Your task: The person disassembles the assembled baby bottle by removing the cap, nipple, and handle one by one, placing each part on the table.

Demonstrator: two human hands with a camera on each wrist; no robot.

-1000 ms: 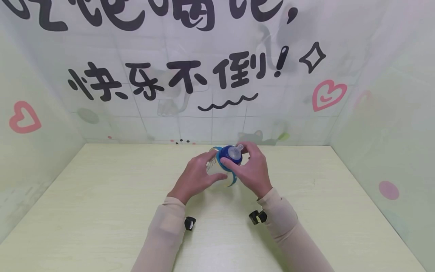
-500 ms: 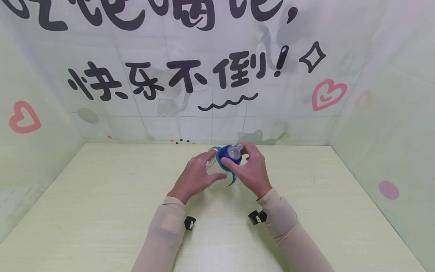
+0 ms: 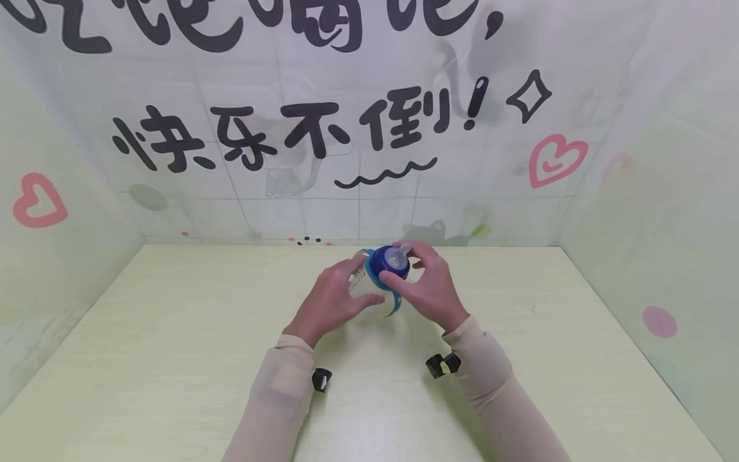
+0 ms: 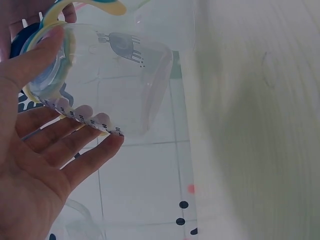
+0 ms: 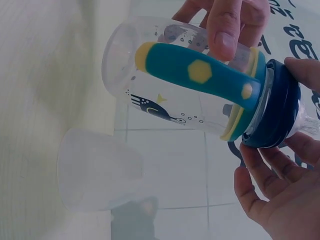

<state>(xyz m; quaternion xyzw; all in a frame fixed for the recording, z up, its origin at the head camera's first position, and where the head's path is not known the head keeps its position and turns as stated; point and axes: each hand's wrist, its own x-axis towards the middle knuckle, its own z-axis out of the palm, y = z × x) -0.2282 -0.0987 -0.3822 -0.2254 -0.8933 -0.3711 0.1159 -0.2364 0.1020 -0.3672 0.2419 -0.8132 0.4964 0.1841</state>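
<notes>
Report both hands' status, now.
Left hand: closed, holding the clear bottle body.
Right hand: closed, fingers and thumb gripping the dark blue collar.

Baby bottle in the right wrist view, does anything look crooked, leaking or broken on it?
One thing, perhaps: a see-through gap shows between the dark blue ring and the teal handle collar, so the ring may not be screwed fully down. I see no spill or crack on the bottle.

Pale wood table (image 3: 173,359), lettered white wall (image 3: 329,215), pink hearts (image 3: 557,165)
</notes>
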